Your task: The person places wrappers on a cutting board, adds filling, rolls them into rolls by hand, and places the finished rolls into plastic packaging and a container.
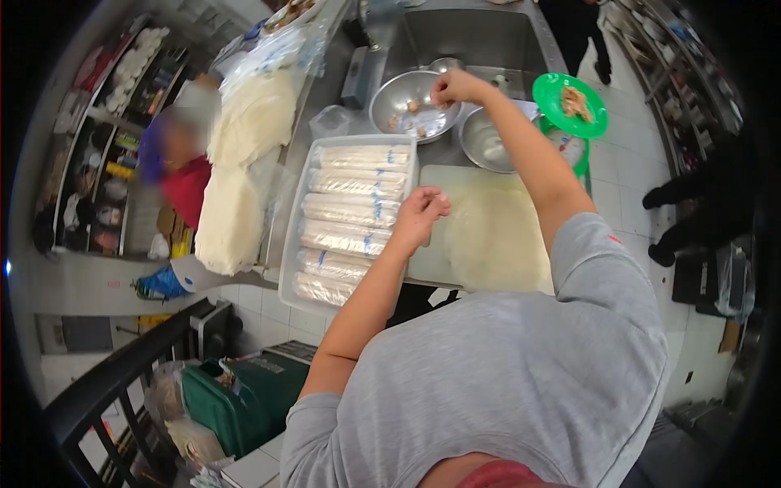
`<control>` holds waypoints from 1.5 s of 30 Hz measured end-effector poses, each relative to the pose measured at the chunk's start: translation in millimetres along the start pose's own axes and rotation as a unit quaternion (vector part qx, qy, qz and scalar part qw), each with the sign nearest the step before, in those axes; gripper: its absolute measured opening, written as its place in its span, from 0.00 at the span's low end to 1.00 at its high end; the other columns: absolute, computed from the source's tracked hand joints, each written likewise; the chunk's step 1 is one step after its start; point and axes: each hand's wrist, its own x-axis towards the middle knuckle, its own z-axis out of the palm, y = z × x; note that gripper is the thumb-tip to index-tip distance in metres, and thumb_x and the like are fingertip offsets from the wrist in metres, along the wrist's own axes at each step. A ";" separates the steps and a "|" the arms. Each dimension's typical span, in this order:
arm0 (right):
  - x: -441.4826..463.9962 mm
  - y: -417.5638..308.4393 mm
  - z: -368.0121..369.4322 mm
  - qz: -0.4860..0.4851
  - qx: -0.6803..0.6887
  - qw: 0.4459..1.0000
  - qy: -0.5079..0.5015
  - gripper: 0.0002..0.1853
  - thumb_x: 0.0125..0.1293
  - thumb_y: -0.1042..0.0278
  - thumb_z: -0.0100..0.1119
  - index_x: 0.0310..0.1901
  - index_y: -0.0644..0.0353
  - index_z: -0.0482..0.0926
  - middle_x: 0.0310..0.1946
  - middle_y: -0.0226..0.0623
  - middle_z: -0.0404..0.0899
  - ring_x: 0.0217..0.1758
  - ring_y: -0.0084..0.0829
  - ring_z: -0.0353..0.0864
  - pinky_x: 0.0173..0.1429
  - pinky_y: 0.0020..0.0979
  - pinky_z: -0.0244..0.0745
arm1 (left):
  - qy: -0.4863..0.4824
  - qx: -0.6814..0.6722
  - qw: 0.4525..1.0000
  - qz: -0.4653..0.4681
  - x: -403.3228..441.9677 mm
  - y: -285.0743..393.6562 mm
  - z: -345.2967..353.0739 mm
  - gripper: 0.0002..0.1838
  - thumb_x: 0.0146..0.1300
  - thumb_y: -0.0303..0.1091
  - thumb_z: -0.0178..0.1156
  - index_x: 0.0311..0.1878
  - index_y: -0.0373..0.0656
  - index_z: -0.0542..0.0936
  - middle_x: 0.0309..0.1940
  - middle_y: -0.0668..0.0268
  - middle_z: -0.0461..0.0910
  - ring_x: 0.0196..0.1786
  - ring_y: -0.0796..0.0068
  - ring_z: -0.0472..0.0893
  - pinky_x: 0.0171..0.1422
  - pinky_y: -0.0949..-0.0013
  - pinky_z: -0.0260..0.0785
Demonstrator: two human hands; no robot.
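My right hand (457,88) is over the right rim of a steel mixing bowl (386,99), its fingers gathered and pointing down. Whether they pinch anything is too small to tell. Several small pinkish-brown food pieces (413,106) lie in that bowl. Close to the right wall of a white plastic tub (286,268), my left hand (421,214) hovers with loosely bent fingers and nothing visible in them. Inside the tub lie several plastic-wrapped rolls (350,210) with blue markings. Pale, thin sheets (496,232) cover much of a white cutting board (431,256) before me.
A second steel bowl (486,142) sits under my right forearm. A green plate (594,122) with food rests above a scale at the right edge. Behind is a sink (472,41). Stacked pale sheets (232,215) lie left, with a person (187,183) beyond. A green bin (244,398) stands lower left.
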 end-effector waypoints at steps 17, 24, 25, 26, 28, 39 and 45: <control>-229.2 5.6 -141.5 0.094 -0.331 0.868 0.358 0.10 0.47 0.72 0.60 0.34 0.61 0.82 0.26 0.43 0.82 0.30 0.36 0.82 0.38 0.35 0.76 | 0.002 0.017 1.000 0.025 0.1 -3.5 -2.2 0.15 0.67 0.39 0.56 0.49 0.38 0.72 0.39 0.62 0.81 0.39 0.75 0.79 0.46 0.74 0.70; -243.9 -24.4 -146.6 0.058 -0.259 0.868 0.419 0.13 0.51 0.65 0.61 0.38 0.61 0.81 0.29 0.42 0.83 0.32 0.34 0.83 0.39 0.34 0.76 | 0.009 0.006 0.999 0.032 -2.9 -3.8 -3.5 0.15 0.68 0.39 0.55 0.49 0.37 0.72 0.39 0.61 0.81 0.39 0.75 0.80 0.45 0.73 0.71; -243.5 -24.1 -148.3 0.053 -0.274 0.861 0.425 0.13 0.52 0.64 0.61 0.38 0.62 0.81 0.29 0.42 0.83 0.32 0.34 0.83 0.39 0.33 0.76 | 0.008 0.009 0.999 0.034 -2.9 -4.4 -3.8 0.15 0.68 0.38 0.55 0.49 0.37 0.72 0.38 0.61 0.81 0.39 0.75 0.80 0.45 0.73 0.71; -243.3 -23.2 -149.5 0.047 -0.278 0.861 0.422 0.14 0.52 0.64 0.61 0.38 0.62 0.81 0.29 0.42 0.83 0.32 0.34 0.83 0.39 0.33 0.76 | 0.007 0.012 0.999 0.035 -2.6 -5.1 -3.9 0.14 0.68 0.38 0.55 0.49 0.37 0.72 0.38 0.61 0.81 0.39 0.75 0.80 0.45 0.73 0.71; -244.5 -25.9 -147.9 0.038 -0.287 0.861 0.418 0.14 0.52 0.62 0.61 0.38 0.62 0.81 0.29 0.42 0.83 0.31 0.33 0.82 0.39 0.33 0.76 | 0.009 0.013 0.999 0.038 -1.8 -5.7 -3.9 0.14 0.68 0.38 0.55 0.49 0.37 0.72 0.38 0.61 0.81 0.39 0.75 0.80 0.45 0.74 0.71; -244.3 -24.0 -139.7 0.031 -0.266 0.873 0.408 0.12 0.55 0.66 0.62 0.39 0.62 0.80 0.29 0.37 0.82 0.30 0.27 0.80 0.34 0.29 0.75 | 0.008 0.001 1.000 0.027 -4.3 -2.9 -2.2 0.14 0.67 0.38 0.55 0.49 0.38 0.73 0.38 0.61 0.81 0.38 0.75 0.80 0.45 0.74 0.71; -175.1 -37.2 -94.7 -0.013 -0.174 0.926 0.335 0.12 0.50 0.67 0.68 0.37 0.61 0.82 0.29 0.37 0.83 0.30 0.28 0.81 0.36 0.31 0.76 | 0.004 0.009 1.000 0.014 0.3 -8.4 -3.3 0.14 0.67 0.39 0.56 0.48 0.39 0.73 0.38 0.61 0.81 0.38 0.75 0.79 0.46 0.74 0.70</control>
